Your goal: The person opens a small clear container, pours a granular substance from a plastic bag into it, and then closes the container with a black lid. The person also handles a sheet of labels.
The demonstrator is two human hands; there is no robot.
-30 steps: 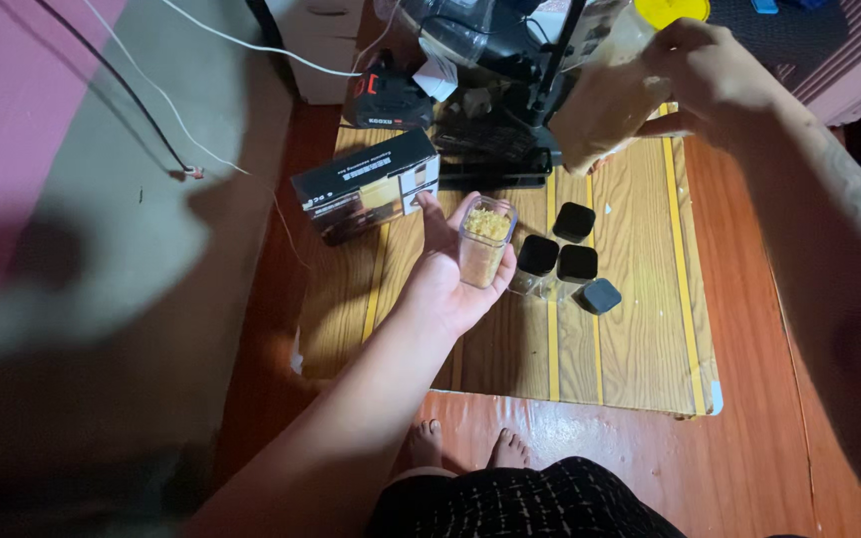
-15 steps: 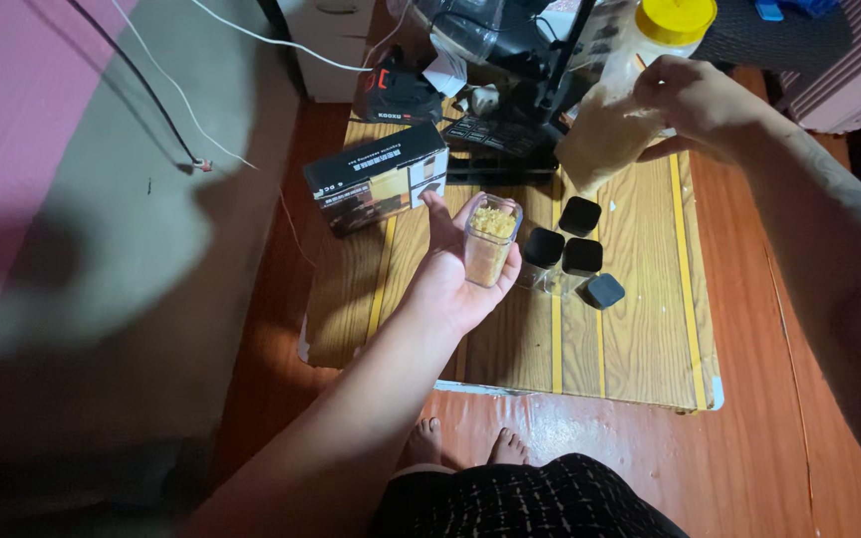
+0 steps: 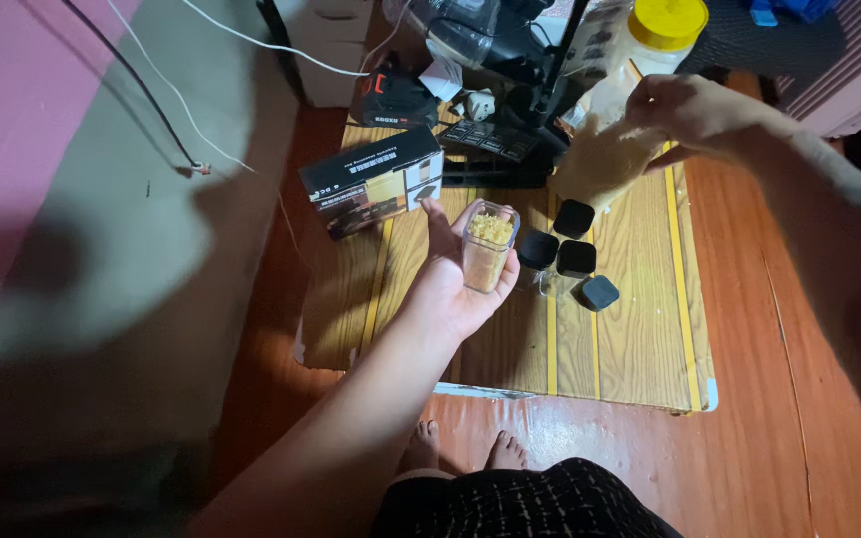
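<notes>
The left hand (image 3: 450, 284) cradles a small clear square plastic jar (image 3: 486, 249) of yellow grains in its loosely curled palm above the wooden board (image 3: 640, 329). The right hand (image 3: 690, 110) pinches a soft clear bag (image 3: 605, 159) of the same grains.

Our right hand (image 3: 695, 112) now carries the bag (image 3: 605, 159) lower and further back than a second ago, its bottom near a black lid (image 3: 574, 218). Our left hand (image 3: 455, 274) draws the jar (image 3: 487, 247) slightly nearer.
</notes>
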